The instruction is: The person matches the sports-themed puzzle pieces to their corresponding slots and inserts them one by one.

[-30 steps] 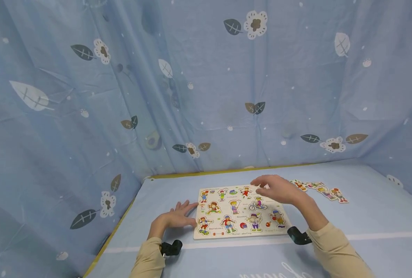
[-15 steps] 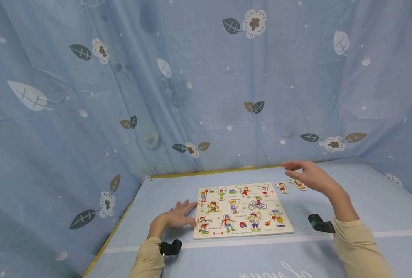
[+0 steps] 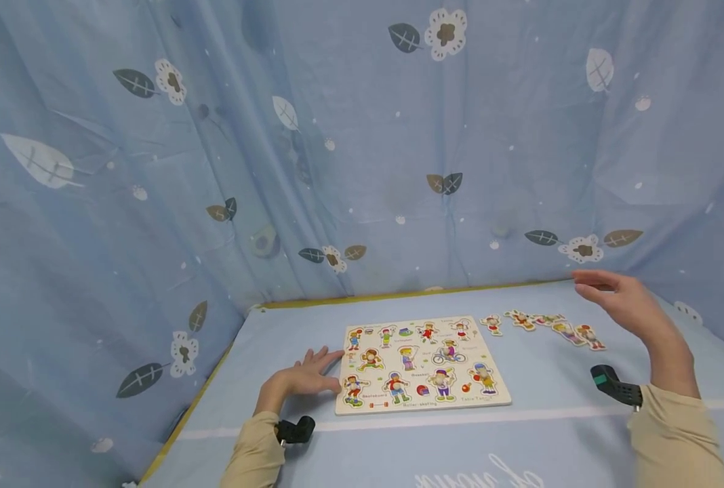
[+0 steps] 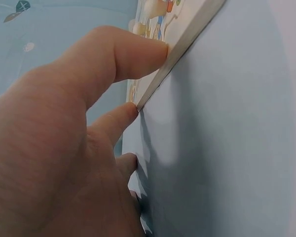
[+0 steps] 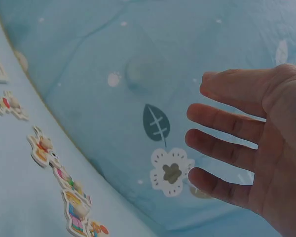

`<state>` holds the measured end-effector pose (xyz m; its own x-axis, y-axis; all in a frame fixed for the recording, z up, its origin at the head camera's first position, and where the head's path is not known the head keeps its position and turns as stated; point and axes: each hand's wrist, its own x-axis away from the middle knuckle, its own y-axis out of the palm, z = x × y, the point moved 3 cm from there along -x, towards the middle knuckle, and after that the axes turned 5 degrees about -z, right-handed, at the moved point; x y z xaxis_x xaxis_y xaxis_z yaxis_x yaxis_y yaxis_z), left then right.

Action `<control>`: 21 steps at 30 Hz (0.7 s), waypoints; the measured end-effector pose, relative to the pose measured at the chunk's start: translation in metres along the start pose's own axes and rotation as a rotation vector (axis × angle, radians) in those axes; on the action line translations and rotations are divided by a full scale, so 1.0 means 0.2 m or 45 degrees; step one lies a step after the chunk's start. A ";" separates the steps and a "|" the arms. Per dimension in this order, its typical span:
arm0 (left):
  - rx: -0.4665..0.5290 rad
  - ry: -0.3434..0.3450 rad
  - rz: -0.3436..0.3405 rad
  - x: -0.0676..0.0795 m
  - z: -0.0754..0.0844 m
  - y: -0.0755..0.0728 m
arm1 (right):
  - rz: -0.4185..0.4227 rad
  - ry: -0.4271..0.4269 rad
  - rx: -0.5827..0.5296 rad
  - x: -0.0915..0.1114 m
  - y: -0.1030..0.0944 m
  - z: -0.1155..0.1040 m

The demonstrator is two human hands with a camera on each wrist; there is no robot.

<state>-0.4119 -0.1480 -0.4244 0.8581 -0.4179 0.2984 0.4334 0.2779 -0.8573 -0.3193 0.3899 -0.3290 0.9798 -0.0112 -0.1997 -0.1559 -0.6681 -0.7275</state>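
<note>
A pale wooden puzzle board [image 3: 493,396] lies on the table, with figure-shaped sports pieces across it, several with round knobs. My left hand [image 3: 304,376] is at its left edge, fingers spread; in the left wrist view the thumb and index fingertips [image 4: 160,52] touch the board's side. My right hand [image 3: 627,301] is raised in the air, right of the loose puzzle pieces, holding nothing. In the right wrist view its fingers [image 5: 222,148] are extended and apart. One loose piece [image 3: 491,324] lies by the board's upper right corner; a row of pieces [image 3: 520,320] continues rightward.
The table has a light blue cloth [image 3: 362,454] with a white stripe and lettering near the front. A blue patterned curtain [image 3: 362,149] hangs behind and at the sides. A black wrist camera [image 3: 615,385] sits on the right wrist, another [image 3: 295,430] on the left.
My right hand has moved right from the board's upper right corner, past the loose pieces. The corner and the piece beside it are uncovered. My left hand has stayed at the board's edge.
</note>
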 end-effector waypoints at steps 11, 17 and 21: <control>0.023 0.000 0.006 0.01 -0.01 -0.01 | 0.090 0.074 0.019 -0.02 0.03 0.11; 0.008 0.000 -0.008 0.00 -0.02 -0.02 | 0.071 0.122 0.073 -0.05 0.09 0.22; -0.001 0.002 -0.009 0.00 -0.02 -0.03 | 0.008 0.180 0.081 -0.05 0.13 0.28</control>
<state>-0.4159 -0.1527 -0.4206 0.8544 -0.4216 0.3037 0.4392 0.2739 -0.8556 -0.3408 0.4153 -0.3823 0.9859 -0.1230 -0.1134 -0.1655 -0.6195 -0.7674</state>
